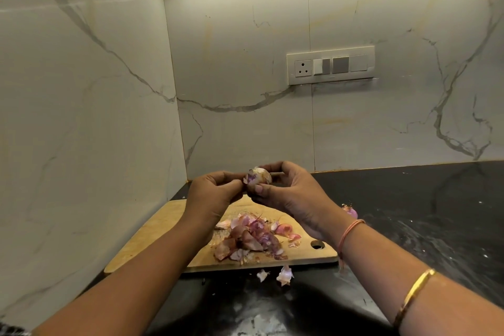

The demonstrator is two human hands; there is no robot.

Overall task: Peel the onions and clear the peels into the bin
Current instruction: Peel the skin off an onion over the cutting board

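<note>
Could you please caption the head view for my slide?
Left hand and right hand peel an onion above peels on a cutting board.

The cutting board's (152, 237) left half lies open; a peel heap (251, 237) crowds its right half, and beyond its right edge sits possibly an onion (350, 211).

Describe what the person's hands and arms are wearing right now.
No gloves show. The left hand and forearm carry no jewellery. The right hand has no visible rings; its wrist wears a thin pink thread band, and a flat gold metal bangle sits further up.

Onion (257, 176) in both hands' grip
</note>
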